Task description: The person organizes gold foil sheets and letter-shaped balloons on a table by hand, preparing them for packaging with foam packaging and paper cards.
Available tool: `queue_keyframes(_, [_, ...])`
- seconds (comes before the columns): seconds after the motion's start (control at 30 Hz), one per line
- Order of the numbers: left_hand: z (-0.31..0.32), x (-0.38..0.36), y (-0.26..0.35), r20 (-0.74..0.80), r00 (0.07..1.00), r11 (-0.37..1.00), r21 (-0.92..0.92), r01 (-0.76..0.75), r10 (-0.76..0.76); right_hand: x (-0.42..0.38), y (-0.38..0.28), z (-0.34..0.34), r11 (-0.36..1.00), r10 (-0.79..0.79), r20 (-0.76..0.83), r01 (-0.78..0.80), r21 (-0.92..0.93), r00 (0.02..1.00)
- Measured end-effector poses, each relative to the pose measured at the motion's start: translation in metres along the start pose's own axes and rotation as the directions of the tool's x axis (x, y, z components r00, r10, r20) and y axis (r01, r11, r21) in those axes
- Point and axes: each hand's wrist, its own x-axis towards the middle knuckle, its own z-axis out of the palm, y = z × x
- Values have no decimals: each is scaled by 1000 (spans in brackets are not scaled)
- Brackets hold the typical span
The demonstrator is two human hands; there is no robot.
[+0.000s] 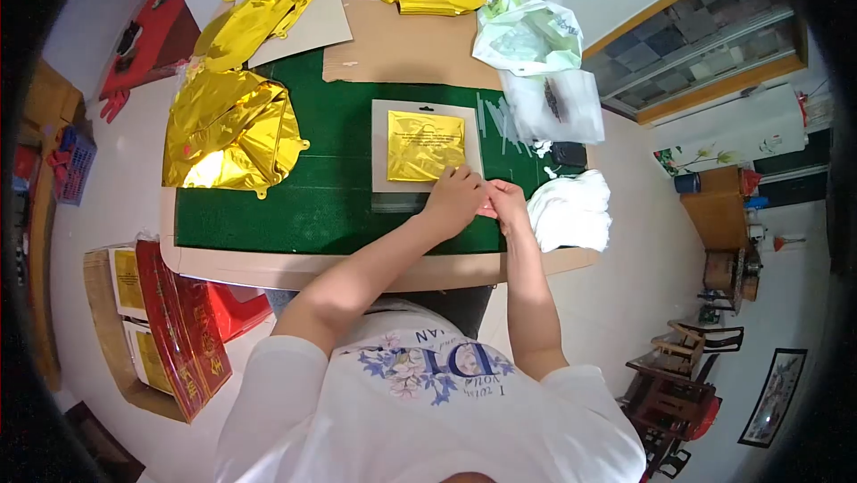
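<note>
Flat on the green table mat lies a beige hang-hole card (381, 153) with a folded gold foil piece (426, 145) on it, printed with small dark text. A strip of clear plastic (399, 207) shows below the card's lower edge. Bent fingers of my left hand (455, 200) reach over the lower right corner of card and foil. Right beside it, my right hand (508, 204) has its fingers pressed together, meeting the left hand's fingertips. A small pinkish bit (487, 209) shows between the hands; I cannot tell what it is.
Gold foil balloons (234, 126) lie at left and along the back. Behind the card is a cardboard sheet (411, 41). To the right are a plastic bag (528, 34), thin clear strips (502, 121), a black box (569, 154) and a white cloth (571, 211). An open carton (134, 340) stands lower left.
</note>
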Motion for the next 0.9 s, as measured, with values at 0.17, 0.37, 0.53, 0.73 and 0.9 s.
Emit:
queue_keyframes(0.17, [-1, 19, 14, 270, 942, 965, 221, 141, -199, 0, 1, 2, 1000, -5, -18, 5, -7, 1000])
queue_keyframes(0.37, [-7, 17, 14, 301, 939, 978, 171, 118, -166, -1, -3, 2, 1000, 7, -56, -8, -15, 998])
queue_keyframes(0.53, [-10, 20, 18, 365, 913, 974, 193, 119, -184, 8, 8, -7, 999, -17, 44, 20, -51, 999])
queue_keyframes(0.73, [-3, 12, 17, 323, 932, 980, 162, 120, -167, 5, 6, -5, 998, -19, 30, 20, -57, 999])
queue_keyframes(0.9, [-11, 0, 12, 252, 952, 982, 111, 151, -174, 6, 7, -2, 1000, -1, 11, 2, -25, 1000])
